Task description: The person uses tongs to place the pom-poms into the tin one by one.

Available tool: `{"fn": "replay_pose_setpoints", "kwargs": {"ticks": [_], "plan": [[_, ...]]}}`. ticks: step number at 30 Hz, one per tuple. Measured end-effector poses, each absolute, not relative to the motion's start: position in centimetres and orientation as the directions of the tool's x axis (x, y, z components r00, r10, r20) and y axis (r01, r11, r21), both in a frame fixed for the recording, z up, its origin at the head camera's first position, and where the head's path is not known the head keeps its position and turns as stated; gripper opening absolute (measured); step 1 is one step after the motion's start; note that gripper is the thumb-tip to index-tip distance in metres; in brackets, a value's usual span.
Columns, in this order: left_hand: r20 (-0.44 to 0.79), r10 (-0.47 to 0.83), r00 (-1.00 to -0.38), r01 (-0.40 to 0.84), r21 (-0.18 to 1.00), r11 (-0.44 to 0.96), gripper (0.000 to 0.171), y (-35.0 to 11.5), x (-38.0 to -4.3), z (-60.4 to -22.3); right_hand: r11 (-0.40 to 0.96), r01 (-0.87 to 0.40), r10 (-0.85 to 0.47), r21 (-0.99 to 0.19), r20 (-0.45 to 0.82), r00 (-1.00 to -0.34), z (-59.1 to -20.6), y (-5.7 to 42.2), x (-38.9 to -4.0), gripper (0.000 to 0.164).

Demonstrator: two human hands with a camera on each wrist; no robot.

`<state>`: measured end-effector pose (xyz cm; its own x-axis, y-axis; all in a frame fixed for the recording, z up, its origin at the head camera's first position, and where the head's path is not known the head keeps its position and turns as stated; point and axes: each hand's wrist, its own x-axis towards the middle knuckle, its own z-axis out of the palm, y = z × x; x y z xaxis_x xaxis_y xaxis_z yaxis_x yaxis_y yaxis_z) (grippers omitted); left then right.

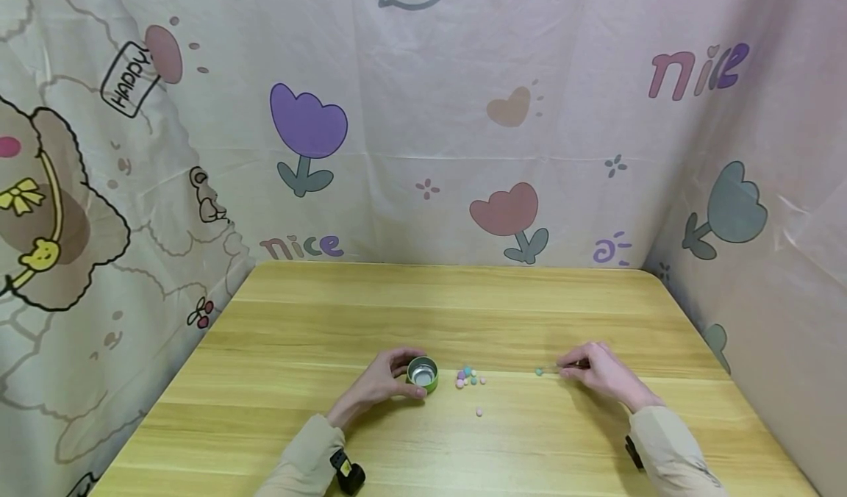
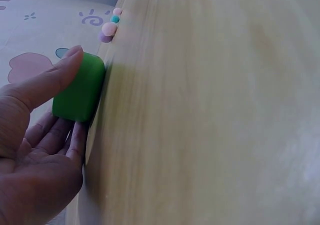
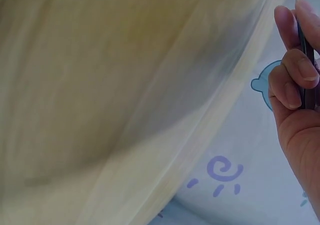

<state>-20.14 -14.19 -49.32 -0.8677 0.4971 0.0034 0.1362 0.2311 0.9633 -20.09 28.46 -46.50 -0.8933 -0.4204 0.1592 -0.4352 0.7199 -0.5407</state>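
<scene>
A small round green tin [image 1: 422, 374] with a bare metal inside stands on the table, its top uncovered. My left hand [image 1: 387, 377] holds it from the left, thumb on the near side and fingers on the far side; its green wall [image 2: 82, 87] shows in the left wrist view. In my right hand [image 1: 602, 370] I pinch dark tweezers [image 3: 302, 40], pointing left. At their tip is a small teal ball [image 1: 539, 371]; whether they grip it, I cannot tell. Between the hands lies a cluster of several small pink, purple, blue and teal balls [image 1: 461, 375].
One pink ball [image 1: 479, 412] lies apart, nearer the front of the wooden table [image 1: 423, 313]. A printed cloth [image 1: 410, 115] hangs behind the table and along both sides. A black camera strap sits on each wrist.
</scene>
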Motion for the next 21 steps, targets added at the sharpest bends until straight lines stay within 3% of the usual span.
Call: {"fn": "replay_pose_setpoints", "kwargs": {"ticks": [12, 21], "plan": [[0.003, 0.501, -0.866, 0.133, 0.965, 0.224, 0.064, -14.2, -20.1, -49.3, 0.710, -0.484, -0.420, -0.512, 0.243, -0.874, -45.7, 26.8, -20.0, 0.010], [0.006, 0.503, -0.864, 0.136, 0.965, 0.224, 0.064, -14.2, -20.0, -49.3, 0.530, -0.660, -0.564, -0.533, 0.359, -0.743, -44.2, 18.9, -20.6, 0.009]]}}
